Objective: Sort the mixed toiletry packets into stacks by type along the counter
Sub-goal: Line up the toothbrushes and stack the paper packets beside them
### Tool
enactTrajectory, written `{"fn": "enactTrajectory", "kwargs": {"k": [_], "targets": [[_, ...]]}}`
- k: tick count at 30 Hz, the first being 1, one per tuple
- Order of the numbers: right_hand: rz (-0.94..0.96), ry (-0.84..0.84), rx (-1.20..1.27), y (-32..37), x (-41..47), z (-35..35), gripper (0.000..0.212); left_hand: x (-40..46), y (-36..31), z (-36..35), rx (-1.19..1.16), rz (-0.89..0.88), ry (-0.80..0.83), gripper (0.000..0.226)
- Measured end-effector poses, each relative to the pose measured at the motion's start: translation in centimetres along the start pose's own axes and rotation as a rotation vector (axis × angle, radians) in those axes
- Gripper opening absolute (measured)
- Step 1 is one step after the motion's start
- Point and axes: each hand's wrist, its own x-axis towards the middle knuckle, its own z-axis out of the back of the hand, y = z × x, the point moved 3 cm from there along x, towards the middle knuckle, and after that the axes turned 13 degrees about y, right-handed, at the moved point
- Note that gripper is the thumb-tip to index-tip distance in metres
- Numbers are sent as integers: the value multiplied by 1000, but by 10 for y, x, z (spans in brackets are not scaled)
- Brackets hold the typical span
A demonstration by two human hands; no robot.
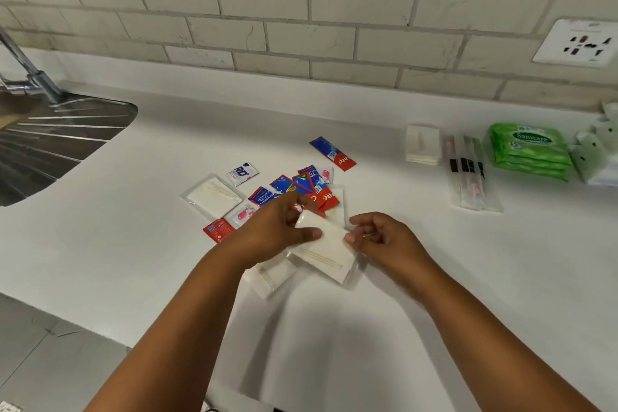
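At the far left we see a steel sink (50, 140) with its tap (31, 72) sunk into the white table (133, 261). Moving right, a clear cotton swab packet (214, 196) lies flat, with a small white RD sachet (241, 173) just beyond it and a red sachet (218, 229) nearer to us. Next comes the mixed pile of red and blue toothpaste sachets (297, 189) with little pink-printed sachets among them. Our left hand (277, 227) curls its fingers and thumb round the left end of a white swab packet (329, 239), held just above the table in front of the pile, and our right hand (384, 237) pinches the packet's right edge between thumb and fingertips. Two more clear swab packets (267, 274) lie under and near the held one. One toothpaste sachet (332, 153) lies apart, farther back. Well to the right along the wall stand a stack of white square packets (422, 144), then a row of wrapped toothbrushes (468, 174), then a stack of green Sanicare wipes (530, 150), and white packages (598, 150) at the edge. A wall socket (578, 43) sits above them.
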Motion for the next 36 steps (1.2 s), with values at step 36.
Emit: {"fn": "enactTrajectory", "kwargs": {"k": [36], "targets": [[-110,-707,-528,-29,52,123,27,187,-76,-87,-61,-30,-180,11]]}}
